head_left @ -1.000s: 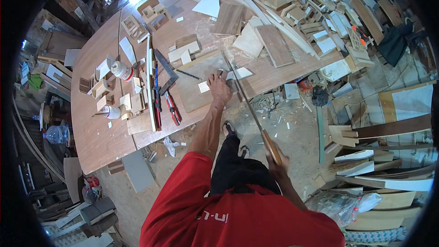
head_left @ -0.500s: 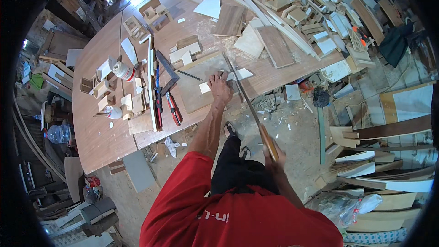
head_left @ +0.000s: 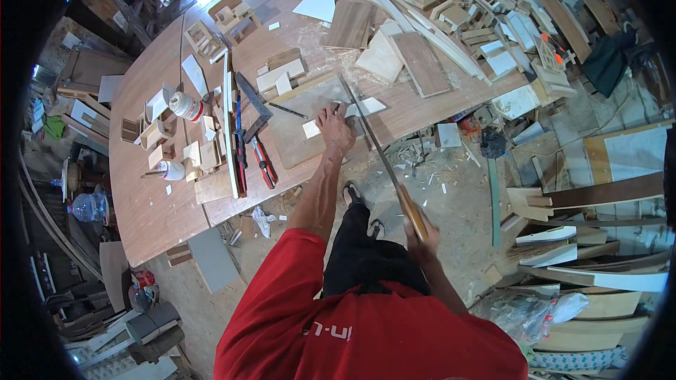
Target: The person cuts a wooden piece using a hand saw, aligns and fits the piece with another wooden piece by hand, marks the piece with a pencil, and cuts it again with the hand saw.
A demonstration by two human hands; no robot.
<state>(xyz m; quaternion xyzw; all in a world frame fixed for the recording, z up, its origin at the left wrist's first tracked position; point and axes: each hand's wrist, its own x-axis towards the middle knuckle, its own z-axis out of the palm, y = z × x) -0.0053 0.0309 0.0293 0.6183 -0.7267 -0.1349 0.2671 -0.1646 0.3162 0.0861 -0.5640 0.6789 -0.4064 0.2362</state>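
My left hand (head_left: 336, 131) presses down with bent fingers on a narrow white strip (head_left: 368, 107) laid across a flat board (head_left: 296, 146) at the table's near edge. One end of the strip shows left of the hand, the other to its right. In my right hand (head_left: 424, 236) is the wooden handle of a handsaw (head_left: 384, 155). Its long blade crosses the strip just right of my left fingers; whether the teeth are in a cut cannot be made out. A pencil (head_left: 287, 110) lies on the board beside my left hand.
Left of the board lie a carpenter's square (head_left: 254, 109), a red-and-black tool (head_left: 264, 163) and long strips. A white glue bottle (head_left: 186, 106) stands among small wooden pieces. Flat panels (head_left: 420, 65) and piled wooden parts (head_left: 486, 42) fill the far right. Offcuts litter the floor.
The whole view has shifted slightly. Both hands keep their holds, and the saw remains across the strip with little visible movement.
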